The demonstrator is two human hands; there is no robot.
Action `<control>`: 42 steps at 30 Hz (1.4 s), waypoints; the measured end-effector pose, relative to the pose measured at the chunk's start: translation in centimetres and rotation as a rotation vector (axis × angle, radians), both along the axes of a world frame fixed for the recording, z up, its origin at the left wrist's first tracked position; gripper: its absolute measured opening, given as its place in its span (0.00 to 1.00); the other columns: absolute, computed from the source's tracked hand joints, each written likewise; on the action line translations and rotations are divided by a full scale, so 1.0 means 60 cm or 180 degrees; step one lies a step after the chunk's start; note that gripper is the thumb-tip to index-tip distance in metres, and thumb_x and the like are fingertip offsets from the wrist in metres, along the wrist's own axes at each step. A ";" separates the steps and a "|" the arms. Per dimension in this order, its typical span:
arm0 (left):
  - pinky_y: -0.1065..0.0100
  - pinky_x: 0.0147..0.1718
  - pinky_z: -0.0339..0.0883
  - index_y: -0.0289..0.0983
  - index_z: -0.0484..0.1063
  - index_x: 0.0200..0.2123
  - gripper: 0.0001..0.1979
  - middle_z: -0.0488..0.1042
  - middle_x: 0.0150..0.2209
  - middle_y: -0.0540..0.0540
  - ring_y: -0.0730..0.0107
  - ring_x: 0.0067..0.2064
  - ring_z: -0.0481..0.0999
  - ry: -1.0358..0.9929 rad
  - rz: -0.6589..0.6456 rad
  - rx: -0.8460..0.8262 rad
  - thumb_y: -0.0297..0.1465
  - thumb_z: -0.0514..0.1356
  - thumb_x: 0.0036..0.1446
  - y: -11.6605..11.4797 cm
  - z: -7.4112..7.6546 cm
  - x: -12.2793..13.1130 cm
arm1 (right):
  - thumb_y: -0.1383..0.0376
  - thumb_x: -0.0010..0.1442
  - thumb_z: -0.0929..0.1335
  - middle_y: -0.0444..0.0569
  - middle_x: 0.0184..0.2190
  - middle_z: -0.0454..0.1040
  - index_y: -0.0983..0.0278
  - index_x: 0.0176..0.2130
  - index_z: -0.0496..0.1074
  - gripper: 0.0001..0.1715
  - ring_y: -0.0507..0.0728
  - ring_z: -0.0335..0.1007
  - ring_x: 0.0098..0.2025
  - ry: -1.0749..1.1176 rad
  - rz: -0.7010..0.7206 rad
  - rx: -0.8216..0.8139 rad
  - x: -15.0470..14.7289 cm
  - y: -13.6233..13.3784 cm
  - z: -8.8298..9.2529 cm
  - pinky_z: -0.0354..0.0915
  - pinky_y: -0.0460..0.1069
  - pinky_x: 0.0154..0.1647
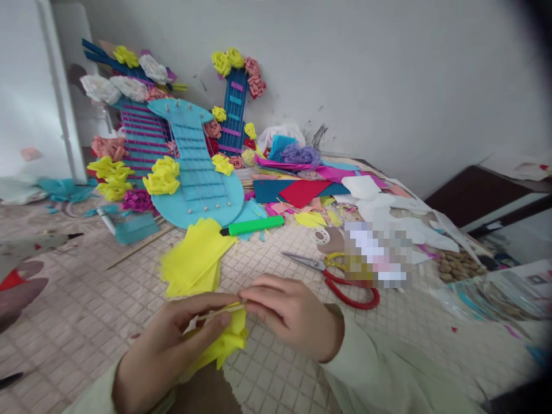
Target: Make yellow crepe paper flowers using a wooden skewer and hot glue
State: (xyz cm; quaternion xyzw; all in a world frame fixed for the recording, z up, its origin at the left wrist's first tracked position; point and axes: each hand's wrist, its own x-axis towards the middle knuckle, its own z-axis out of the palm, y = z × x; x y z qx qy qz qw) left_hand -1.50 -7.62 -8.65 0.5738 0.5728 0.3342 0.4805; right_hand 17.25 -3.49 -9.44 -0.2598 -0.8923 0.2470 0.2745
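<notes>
My left hand [172,336] is closed, pinching a thin wooden stick [211,315] against yellow crepe paper [224,343]. Crumpled folds of this paper hang below the thumb, over the table's near edge. My right hand [293,313] meets it from the other side, its fingertips pressed together on the paper's upper edge by the stick's end. Just beyond the hands lies a stack of yellow paper sheets [192,261]. A green marker [256,226] with a black tip rests at the top of that stack. Red-handled scissors [351,302] lie to the right, blades pointing left.
Against the wall lean a light-blue harp-shaped craft [194,167] and dark-blue stringed pieces [233,115] with paper flowers. Coloured paper scraps [302,192], white paper [388,213] and a small white spool [319,236] lie at right. A spotted object [34,246] sits far left.
</notes>
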 end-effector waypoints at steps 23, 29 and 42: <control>0.70 0.31 0.72 0.43 0.76 0.35 0.10 0.80 0.32 0.48 0.61 0.41 0.76 -0.0558 0.0281 -0.0144 0.35 0.62 0.45 -0.005 -0.005 0.006 | 0.70 0.62 0.58 0.47 0.36 0.72 0.63 0.39 0.72 0.15 0.50 0.67 0.31 0.0392 -0.0215 0.0775 -0.005 -0.010 -0.002 0.65 0.45 0.30; 0.65 0.39 0.71 0.43 0.76 0.35 0.10 0.80 0.27 0.49 0.61 0.38 0.77 -0.0257 0.0348 0.0068 0.35 0.62 0.46 -0.008 -0.017 0.003 | 0.70 0.62 0.58 0.48 0.35 0.72 0.64 0.40 0.71 0.14 0.51 0.68 0.33 0.0349 -0.0247 0.0594 -0.007 -0.014 -0.001 0.65 0.46 0.32; 0.69 0.41 0.69 0.47 0.72 0.39 0.13 0.78 0.39 0.50 0.64 0.41 0.76 0.0602 0.0087 0.0778 0.35 0.61 0.47 -0.025 -0.016 0.011 | 0.62 0.59 0.64 0.44 0.25 0.72 0.65 0.36 0.70 0.10 0.48 0.64 0.24 0.0690 -0.0550 0.0085 -0.014 -0.013 -0.001 0.61 0.43 0.26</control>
